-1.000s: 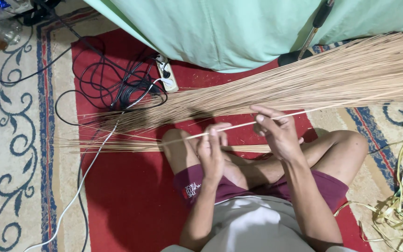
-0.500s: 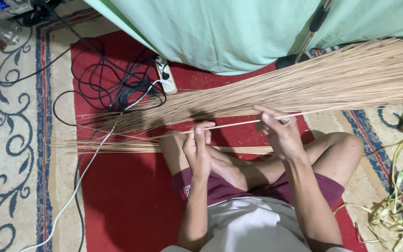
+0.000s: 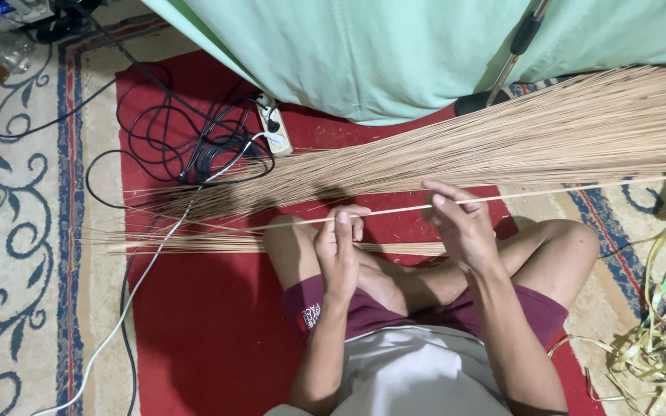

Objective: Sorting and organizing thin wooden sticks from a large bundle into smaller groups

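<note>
Both hands pinch one thin stick (image 3: pixel 395 208), held level above the crossed legs: left hand (image 3: pixel 338 248) fingers clamped near its middle, right hand (image 3: pixel 460 223) fingers gripping further along, keeping it apart from the stick pile (image 3: pixel 502 146) on the rug (image 3: pixel 194 323).

hands: 2, left (image 3: pixel 338 248) + right (image 3: pixel 460 225)
held stick (image 3: pixel 395 209): 1
stick piles: 2, big fan (image 3: pixel 502 146), small bundle (image 3: pixel 194 245)
power strip (image 3: pixel 275 127): 1
rug (image 3: pixel 32 254): 1

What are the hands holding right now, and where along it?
Both hands hold one thin pale stick: left hand pinches it near its middle, right hand further along toward the thicker end.
</note>
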